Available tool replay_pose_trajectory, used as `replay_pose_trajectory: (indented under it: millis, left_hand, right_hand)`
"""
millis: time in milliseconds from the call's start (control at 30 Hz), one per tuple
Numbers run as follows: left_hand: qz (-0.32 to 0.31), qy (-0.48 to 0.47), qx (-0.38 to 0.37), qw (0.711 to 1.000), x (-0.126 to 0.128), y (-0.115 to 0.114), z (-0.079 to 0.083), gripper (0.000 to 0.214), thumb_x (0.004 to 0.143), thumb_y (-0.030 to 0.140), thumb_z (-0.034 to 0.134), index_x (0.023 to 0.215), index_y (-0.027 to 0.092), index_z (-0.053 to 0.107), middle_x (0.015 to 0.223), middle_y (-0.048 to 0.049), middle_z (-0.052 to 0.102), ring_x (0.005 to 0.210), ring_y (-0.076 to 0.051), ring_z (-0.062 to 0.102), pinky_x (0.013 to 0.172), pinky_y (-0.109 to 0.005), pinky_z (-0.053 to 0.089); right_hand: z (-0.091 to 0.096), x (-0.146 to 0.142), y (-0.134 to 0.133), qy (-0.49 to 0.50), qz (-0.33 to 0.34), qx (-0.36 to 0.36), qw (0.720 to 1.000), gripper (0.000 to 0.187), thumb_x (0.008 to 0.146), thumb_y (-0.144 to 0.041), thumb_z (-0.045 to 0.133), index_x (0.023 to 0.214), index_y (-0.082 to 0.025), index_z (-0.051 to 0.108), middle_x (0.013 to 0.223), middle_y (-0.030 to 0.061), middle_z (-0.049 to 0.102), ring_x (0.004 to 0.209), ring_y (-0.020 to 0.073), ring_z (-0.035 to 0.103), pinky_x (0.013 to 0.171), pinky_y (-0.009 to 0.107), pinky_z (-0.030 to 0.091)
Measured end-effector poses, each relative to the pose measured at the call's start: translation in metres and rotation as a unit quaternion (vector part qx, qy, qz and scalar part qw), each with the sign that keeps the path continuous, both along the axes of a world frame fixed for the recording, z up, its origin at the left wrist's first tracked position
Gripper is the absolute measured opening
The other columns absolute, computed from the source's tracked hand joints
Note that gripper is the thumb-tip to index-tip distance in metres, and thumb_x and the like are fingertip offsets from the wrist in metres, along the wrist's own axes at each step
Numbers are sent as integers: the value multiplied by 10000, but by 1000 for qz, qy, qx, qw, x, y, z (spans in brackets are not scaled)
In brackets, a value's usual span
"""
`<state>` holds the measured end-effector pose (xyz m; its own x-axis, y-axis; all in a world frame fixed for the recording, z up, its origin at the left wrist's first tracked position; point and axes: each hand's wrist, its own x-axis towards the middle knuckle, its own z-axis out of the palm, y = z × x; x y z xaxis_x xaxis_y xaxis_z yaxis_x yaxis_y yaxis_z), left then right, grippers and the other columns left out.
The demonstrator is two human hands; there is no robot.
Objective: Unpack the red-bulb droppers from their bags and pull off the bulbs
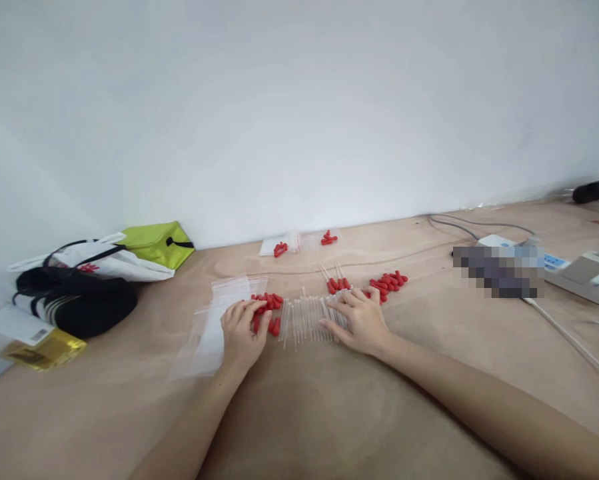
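Observation:
A row of thin clear tubes [302, 320] lies side by side on the wooden table. My left hand [240, 333] is at a pile of red rubber bulbs [274, 301], its thumb and fingers apart around some of them. Over the right end of the tube row, my right hand [362, 323] rests with fingers spread. Just beyond it lie several tubes with red bulbs fitted, droppers [338, 285]. A second pile of red bulbs [389, 283] is right of my right hand. Clear zip bags [212, 333] lie flat beside and partly under my left hand.
Small bags with red bulbs [279, 249] and tubes lie near the wall. At left are a lime-green bag [154, 245], a black cap-like item [94, 310] and a yellow-bottomed package [44, 350]. A power strip [499, 243], cables and a blurred dark object stand at right.

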<state>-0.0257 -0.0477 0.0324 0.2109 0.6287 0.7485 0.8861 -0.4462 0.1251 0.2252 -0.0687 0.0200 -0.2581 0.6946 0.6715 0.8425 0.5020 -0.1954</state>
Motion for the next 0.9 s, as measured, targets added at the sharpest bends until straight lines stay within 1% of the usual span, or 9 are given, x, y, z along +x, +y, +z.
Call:
replay_pose_trajectory:
  millis: [67, 167, 267, 367, 467, 567, 700, 800, 900]
  left_hand:
    - [-15, 7, -35, 999, 15, -2, 1, 143, 778, 300, 523, 815, 208, 626, 856, -54, 603, 844, -218, 520, 806, -391, 376]
    - [1, 15, -127, 992, 46, 5, 7, 149, 756, 324, 544, 739, 224, 653, 815, -51, 590, 805, -221, 516, 769, -396, 388]
    - [49, 14, -261, 964, 83, 25, 14, 195, 720, 405, 564, 721, 244, 674, 887, -63, 595, 919, -264, 503, 802, -433, 365]
    - [71, 15, -307, 949, 115, 49, 19, 320, 667, 526, 559, 665, 232, 683, 903, -104, 611, 990, -323, 484, 816, -473, 346]
    - [82, 20, -363, 928, 133, 67, 19, 393, 577, 611, 577, 578, 231, 678, 854, -118, 638, 983, -356, 498, 797, -488, 353]
    - [84, 25, -402, 911, 138, 76, 19, 332, 516, 576, 632, 511, 246, 654, 777, -82, 663, 958, -337, 523, 792, -465, 364]
    - [90, 21, -419, 903, 134, 79, 21, 232, 523, 467, 664, 470, 245, 628, 618, -35, 655, 798, -273, 586, 720, -395, 400]
    - [110, 8, -383, 917, 121, 76, 27, 216, 604, 415, 613, 500, 226, 625, 588, -50, 643, 744, -268, 594, 674, -380, 396]
    - [115, -5, -306, 945, 98, 62, 31, 181, 701, 340, 526, 631, 209, 629, 736, -78, 661, 845, -286, 573, 711, -402, 370]
  right_hand:
    - [-3, 14, -1, 19, -18, 23, 999, 243, 790, -398, 507, 816, -214, 662, 699, 19, 586, 729, 149, 462, 763, 362, 201]
    - [-8, 34, -1, 39, -27, 49, 998, 201, 802, -310, 496, 741, -218, 663, 632, 7, 575, 674, 136, 455, 749, 344, 214]
    - [-10, 44, -1, 76, -37, 51, 995, 226, 810, -288, 480, 686, -219, 656, 593, 6, 567, 638, 133, 448, 717, 333, 219]
    - [-10, 45, 0, 103, -44, 41, 993, 235, 813, -288, 477, 674, -219, 654, 589, 5, 568, 631, 132, 452, 708, 331, 220]
    - [-10, 42, 1, 108, -42, 31, 993, 220, 806, -285, 489, 677, -225, 656, 601, 1, 575, 645, 132, 460, 714, 333, 218]
    - [-11, 41, 2, 113, -46, 24, 992, 208, 803, -280, 492, 688, -231, 659, 610, -1, 578, 658, 135, 463, 721, 335, 217]
    - [-11, 42, 3, 112, -46, 21, 992, 213, 802, -277, 493, 678, -224, 658, 609, 2, 575, 655, 135, 463, 725, 337, 224]
    - [-12, 43, 4, 110, -55, 31, 992, 214, 799, -271, 492, 674, -225, 659, 607, 0, 563, 644, 131, 465, 727, 337, 234]
    - [-14, 44, 5, 110, -56, 36, 992, 188, 791, -263, 496, 706, -227, 660, 645, 4, 553, 664, 135, 477, 728, 333, 258]
